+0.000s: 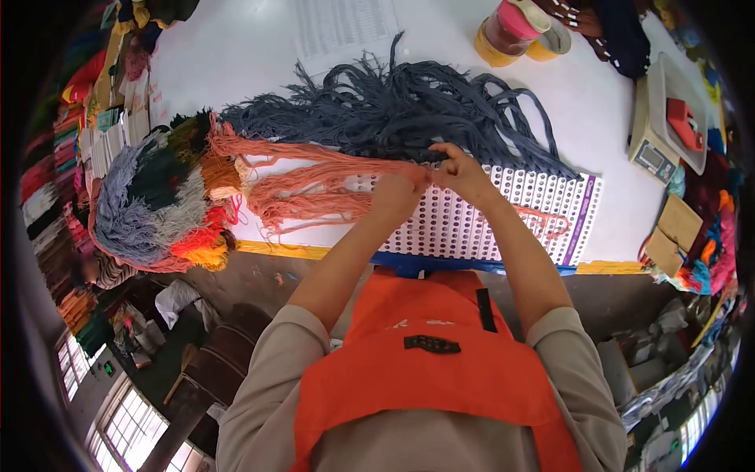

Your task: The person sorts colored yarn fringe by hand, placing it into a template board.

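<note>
Orange cloth of an apron (425,385) is seen at lower centre, over beige sleeves (271,370). Near the centre of the frame, salmon yarn (314,157) is held by the left hand (395,197), its fingers curled closed around the gathered end. The right hand (464,177) is brought up beside it, finger and thumb bent toward the same end; whether anything is pinched there cannot be told.

The salmon yarn is laid across the left half of the holed card (472,228), its long axis run roughly sideways, with the gathered end pointed right and the loose ends fanned out to the left. Beyond the hands, dark blue-grey yarn (425,110) is massed along the card's upper edge. Thin salmon strands (554,224) are scattered over the holes near the right end, beside a purple strip (582,212). By judgement, the work is only partly done: the dark yarn seems to be set in place, while the salmon yarn is still to be dealt with, and many holes toward the middle are seen with no yarn over them.

Farther out, the white table (228,47) is occupied by a many-coloured yarn heap (149,197) at left, a printed sheet (338,31) at upper centre, tape rolls (511,31) at upper right and a scale (653,157) at right.
</note>
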A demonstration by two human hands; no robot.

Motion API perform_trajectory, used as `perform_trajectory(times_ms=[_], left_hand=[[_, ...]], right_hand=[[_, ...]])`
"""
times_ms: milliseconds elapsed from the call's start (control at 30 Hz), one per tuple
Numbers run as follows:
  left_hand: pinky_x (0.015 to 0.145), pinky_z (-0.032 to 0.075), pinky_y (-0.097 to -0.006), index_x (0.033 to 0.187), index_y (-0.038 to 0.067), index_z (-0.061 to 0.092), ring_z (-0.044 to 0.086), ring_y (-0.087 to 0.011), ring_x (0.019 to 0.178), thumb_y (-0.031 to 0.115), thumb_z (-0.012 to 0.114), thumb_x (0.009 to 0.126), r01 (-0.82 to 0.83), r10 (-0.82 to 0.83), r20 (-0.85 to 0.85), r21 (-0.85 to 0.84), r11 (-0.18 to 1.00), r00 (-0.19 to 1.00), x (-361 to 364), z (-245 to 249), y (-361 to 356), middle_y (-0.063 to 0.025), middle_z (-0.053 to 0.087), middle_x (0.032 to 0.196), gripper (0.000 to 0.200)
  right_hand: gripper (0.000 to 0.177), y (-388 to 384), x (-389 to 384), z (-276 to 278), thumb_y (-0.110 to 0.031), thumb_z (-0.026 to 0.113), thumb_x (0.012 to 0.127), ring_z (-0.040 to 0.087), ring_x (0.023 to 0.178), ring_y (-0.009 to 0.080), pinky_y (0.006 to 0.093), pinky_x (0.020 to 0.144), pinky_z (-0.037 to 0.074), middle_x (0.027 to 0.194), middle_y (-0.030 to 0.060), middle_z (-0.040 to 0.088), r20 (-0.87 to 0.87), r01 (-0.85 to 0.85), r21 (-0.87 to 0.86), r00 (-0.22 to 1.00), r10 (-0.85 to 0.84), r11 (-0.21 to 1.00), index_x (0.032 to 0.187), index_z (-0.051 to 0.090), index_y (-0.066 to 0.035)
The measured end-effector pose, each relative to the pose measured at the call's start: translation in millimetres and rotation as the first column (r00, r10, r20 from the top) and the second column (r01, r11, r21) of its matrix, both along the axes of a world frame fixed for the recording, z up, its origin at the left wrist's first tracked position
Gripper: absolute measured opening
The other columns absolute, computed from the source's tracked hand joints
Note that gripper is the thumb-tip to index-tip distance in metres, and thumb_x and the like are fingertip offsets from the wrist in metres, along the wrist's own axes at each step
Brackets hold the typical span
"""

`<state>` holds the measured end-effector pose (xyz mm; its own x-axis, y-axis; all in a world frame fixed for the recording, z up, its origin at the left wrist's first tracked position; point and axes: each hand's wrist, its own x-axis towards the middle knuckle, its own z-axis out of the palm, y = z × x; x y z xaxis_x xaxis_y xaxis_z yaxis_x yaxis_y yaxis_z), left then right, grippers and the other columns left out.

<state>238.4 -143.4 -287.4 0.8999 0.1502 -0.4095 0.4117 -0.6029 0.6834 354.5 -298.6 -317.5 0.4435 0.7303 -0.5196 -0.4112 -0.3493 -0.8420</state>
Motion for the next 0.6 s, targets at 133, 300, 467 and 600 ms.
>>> perform_trajectory(times_ms=[133, 300, 467, 600], left_hand=[[0.048, 0.042, -0.0301, 0.08, 0.006, 0.064, 0.053, -0.0137, 0.052, 0.03, 0.056, 0.092, -0.567, 0.509, -0.33, -0.104, 0.817, 0.795, -9, 61, 55, -0.0025, 0.055, 0.061, 0.028], [0.036, 0.023, -0.0197, 0.078, 0.015, 0.054, 0.029, -0.0034, 0.043, 0.02, 0.053, 0.096, -0.617, 0.718, -0.473, -0.783, -0.078, 0.51, -75, 111, 216, 0.0051, 0.047, 0.063, 0.018], [0.041, 0.033, -0.0235, 0.1, 0.005, 0.062, 0.034, -0.0061, 0.044, 0.023, 0.055, 0.096, -0.848, 0.977, -0.005, -0.498, 0.181, 0.212, -80, 144, 222, -0.0106, 0.07, 0.085, 0.02], [0.042, 0.03, -0.0221, 0.112, 0.002, 0.062, 0.039, -0.0052, 0.046, 0.021, 0.058, 0.096, -0.745, 0.844, -0.144, -0.562, 0.36, 0.517, -108, 133, 199, -0.0058, 0.067, 0.079, 0.025]], right_hand=[[0.034, 15, -2, 14, -0.022, 0.065, 0.092, 0.064, 0.065, 0.0175, 0.032, 0.064, 0.048, 0.072, 0.012, 0.067, 0.143, 0.02, -0.218, 0.99, 0.011, 0.976, 0.119, 0.054, -0.006], [0.029, 22, -6, 3, -0.029, 0.059, 0.093, 0.067, 0.068, 0.0321, 0.0401, 0.066, 0.049, 0.073, 0.0179, 0.066, 0.311, 0.034, -0.319, 0.948, 0.071, 0.947, 0.112, 0.057, -0.007], [0.033, 19, -19, 13, -0.026, 0.058, 0.094, 0.067, 0.073, 0.0325, 0.042, 0.066, 0.05, 0.077, 0.0126, 0.068, 0.458, 0.069, -0.293, 0.886, 0.077, 0.954, 0.121, 0.052, -0.01], [0.036, 11, -61, 25, -0.018, 0.064, 0.088, 0.067, 0.075, 0.0317, 0.0416, 0.064, 0.051, 0.091, 0.009, 0.066, 0.732, 0.103, -0.224, 0.674, 0.097, 0.969, 0.12, 0.049, -0.011]])
